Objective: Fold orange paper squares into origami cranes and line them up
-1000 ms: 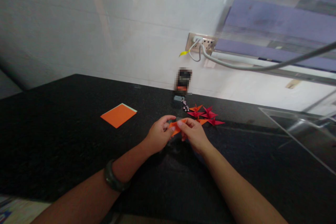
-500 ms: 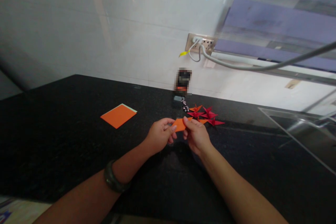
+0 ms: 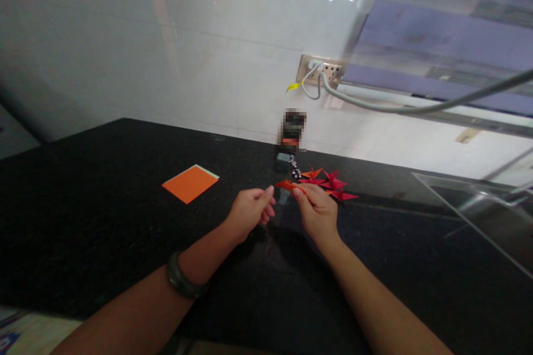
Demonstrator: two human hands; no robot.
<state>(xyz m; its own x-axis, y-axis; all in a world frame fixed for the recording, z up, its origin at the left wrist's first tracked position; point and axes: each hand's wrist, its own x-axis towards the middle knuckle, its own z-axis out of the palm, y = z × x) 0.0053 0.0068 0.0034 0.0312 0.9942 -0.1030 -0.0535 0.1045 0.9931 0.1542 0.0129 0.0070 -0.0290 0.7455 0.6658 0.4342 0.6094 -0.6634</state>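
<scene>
My right hand pinches a small folded piece of orange paper between thumb and fingers. The paper is seen nearly edge-on and its right end is hidden by the hand. At its pointed left tip is my left hand, with curled fingers and the thumb closed at that tip. How firmly the left fingers grip is too small to tell. Just beyond my right hand lie several folded paper cranes, red ones and orange ones, partly covered by that hand.
Orange paper sheets with a pale one beneath lie left on the black counter. A pixelated dark object stands against the wall, a black-and-white patterned thing before it. At right is a metal sink; a grey cable runs from the socket.
The folded orange paper has turned from showing its flat face to nearly edge-on. My left hand has shifted slightly left, and my right hand has rolled over with its back more in view.
</scene>
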